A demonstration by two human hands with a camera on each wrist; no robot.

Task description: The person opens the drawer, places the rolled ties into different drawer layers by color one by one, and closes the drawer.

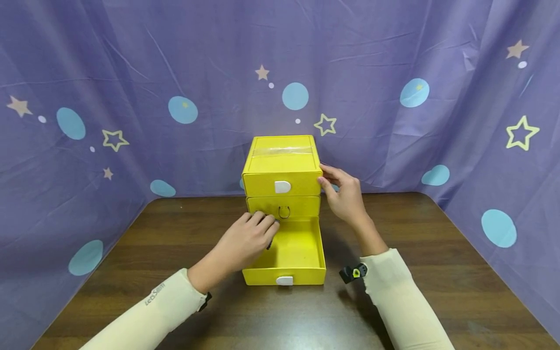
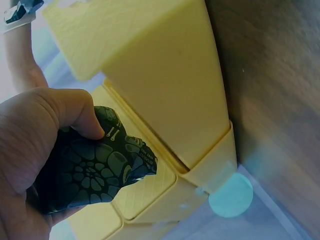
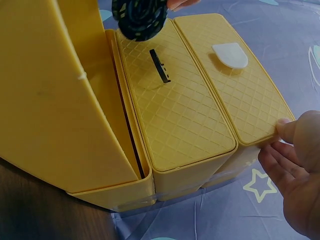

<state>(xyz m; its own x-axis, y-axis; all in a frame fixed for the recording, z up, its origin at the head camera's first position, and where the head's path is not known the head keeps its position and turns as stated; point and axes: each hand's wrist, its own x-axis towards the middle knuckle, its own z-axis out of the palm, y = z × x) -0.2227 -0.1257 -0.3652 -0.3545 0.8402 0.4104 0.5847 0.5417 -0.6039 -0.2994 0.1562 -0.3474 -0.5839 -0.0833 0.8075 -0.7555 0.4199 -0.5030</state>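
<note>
A yellow drawer cabinet point(image 1: 282, 184) of three stacked drawers stands on the table. The bottom drawer point(image 1: 302, 243) is pulled far out; the upper two are closed. In my left hand point(image 1: 247, 238) is a dark, crinkled packet point(image 2: 90, 172) with a grey petal-like pattern, pinched between thumb and fingers. That hand is over the left side of the pulled-out drawer, in front of the middle drawer point(image 3: 182, 105). My right hand point(image 1: 345, 194) holds the right front corner of the top drawer level, thumb on the front edge and fingers along the side.
White tabs sit on the top drawer point(image 1: 282, 187) and bottom drawer fronts; the middle one has a thin dark loop point(image 3: 160, 66). Clear tape point(image 1: 286, 150) crosses the cabinet top. Behind the brown wooden table point(image 1: 183, 228) hangs a purple curtain point(image 1: 218, 58) with stars and dots.
</note>
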